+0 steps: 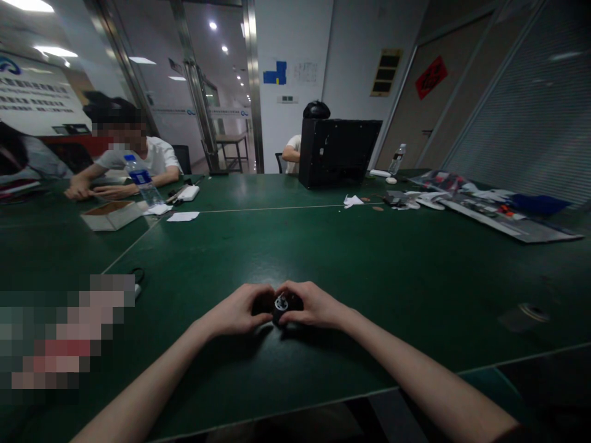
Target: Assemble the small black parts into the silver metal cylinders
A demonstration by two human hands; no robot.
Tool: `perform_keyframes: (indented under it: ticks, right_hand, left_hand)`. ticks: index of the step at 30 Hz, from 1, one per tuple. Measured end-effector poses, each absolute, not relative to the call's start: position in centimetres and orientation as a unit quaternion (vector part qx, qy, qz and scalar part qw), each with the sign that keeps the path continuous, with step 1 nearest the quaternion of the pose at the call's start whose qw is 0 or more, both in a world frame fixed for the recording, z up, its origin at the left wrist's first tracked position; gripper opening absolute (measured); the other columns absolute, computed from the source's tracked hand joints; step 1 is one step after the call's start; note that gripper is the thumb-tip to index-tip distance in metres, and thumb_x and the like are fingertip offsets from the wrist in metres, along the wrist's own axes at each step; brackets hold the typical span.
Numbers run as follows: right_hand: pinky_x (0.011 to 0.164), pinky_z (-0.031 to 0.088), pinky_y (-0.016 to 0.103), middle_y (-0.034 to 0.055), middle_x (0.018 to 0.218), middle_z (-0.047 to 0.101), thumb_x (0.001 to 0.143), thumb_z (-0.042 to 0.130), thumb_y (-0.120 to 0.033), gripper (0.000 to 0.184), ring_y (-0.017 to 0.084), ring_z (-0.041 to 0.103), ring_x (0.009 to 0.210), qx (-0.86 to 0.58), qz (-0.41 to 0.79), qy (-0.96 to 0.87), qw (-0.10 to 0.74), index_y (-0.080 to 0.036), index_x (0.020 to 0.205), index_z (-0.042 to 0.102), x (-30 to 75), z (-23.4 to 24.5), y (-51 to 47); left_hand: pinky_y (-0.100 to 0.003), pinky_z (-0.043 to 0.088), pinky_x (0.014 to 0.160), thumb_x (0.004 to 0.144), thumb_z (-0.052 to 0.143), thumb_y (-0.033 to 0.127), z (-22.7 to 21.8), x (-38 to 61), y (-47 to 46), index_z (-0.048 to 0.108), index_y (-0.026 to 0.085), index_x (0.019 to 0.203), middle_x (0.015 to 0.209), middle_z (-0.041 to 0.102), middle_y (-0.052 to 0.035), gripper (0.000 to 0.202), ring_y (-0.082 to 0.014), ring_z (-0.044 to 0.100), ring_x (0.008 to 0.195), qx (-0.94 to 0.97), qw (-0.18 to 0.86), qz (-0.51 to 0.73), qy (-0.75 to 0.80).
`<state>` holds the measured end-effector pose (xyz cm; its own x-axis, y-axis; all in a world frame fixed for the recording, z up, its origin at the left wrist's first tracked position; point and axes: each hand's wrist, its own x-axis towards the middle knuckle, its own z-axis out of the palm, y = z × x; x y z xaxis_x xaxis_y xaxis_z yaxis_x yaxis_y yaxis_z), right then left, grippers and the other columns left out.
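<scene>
In the middle front of the green table (351,264), both hands meet around a small dark cylinder (278,315) with a silvery, metallic top; its exact kind is too small to make out. From the left side, my left hand (242,307) curves in, thumb and fingertips closed against the cylinder. My right hand (316,304) grips it from the other side, thumb at the front and fingers behind. The cylinder stands roughly upright, its lower part in shadow at the tabletop.
A white open box (113,216) and a water bottle (143,181) stand at the left, near a seated person (152,154). A large black case (341,154) stands at the back. Clutter on a board (517,227) and a dark roll-like object (526,317) lie at the right.
</scene>
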<state>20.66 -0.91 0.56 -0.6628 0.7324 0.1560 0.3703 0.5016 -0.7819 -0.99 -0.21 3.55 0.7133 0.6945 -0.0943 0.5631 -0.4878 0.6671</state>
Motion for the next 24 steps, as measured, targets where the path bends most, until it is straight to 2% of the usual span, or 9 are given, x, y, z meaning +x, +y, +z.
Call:
perform_keyframes:
  ticks: [3, 9, 24]
  right_hand:
    - [0.081, 0.047, 0.028, 0.0054, 0.104, 0.065, 0.072, 0.071, -0.036, 0.049, 0.016, 0.062, 0.092, -0.321, 0.364, -0.843, 0.234, -0.019, 0.114, 0.052, 20.87, 0.75, -0.9]
    - [0.083, 0.046, 0.028, 0.005, 0.105, 0.065, 0.075, 0.065, -0.02, 0.042, 0.015, 0.061, 0.092, -0.313, 0.337, -0.857, 0.231, -0.019, 0.115, 0.054, 21.05, 0.76, -0.91]
    - [0.078, 0.046, 0.026, 0.0051, 0.102, 0.064, 0.076, 0.066, -0.025, 0.039, 0.015, 0.061, 0.087, -0.321, 0.333, -0.855, 0.234, -0.018, 0.113, 0.054, 21.03, 0.56, -0.87]
  left_hand:
    - [-0.028, 0.046, 0.074, 0.079, 0.06, 0.027, 3.35, -0.98, -0.15, 0.057, 0.017, 0.101, 0.094, 0.063, -0.0044, 0.024, -0.0193, 0.059, 0.083, 0.857, 0.347, 0.092, 0.369]
    - [-0.028, 0.044, 0.07, 0.078, 0.061, 0.029, 3.16, -0.97, -0.06, 0.057, 0.017, 0.098, 0.09, 0.062, -0.0032, 0.023, -0.0185, 0.058, 0.079, 0.864, 0.33, 0.089, 0.37]
    - [-0.028, 0.044, 0.074, 0.079, 0.06, 0.027, 3.04, -0.93, 0.04, 0.058, 0.018, 0.097, 0.093, 0.063, -0.0031, 0.021, -0.0189, 0.058, 0.084, 0.859, 0.343, 0.092, 0.37]
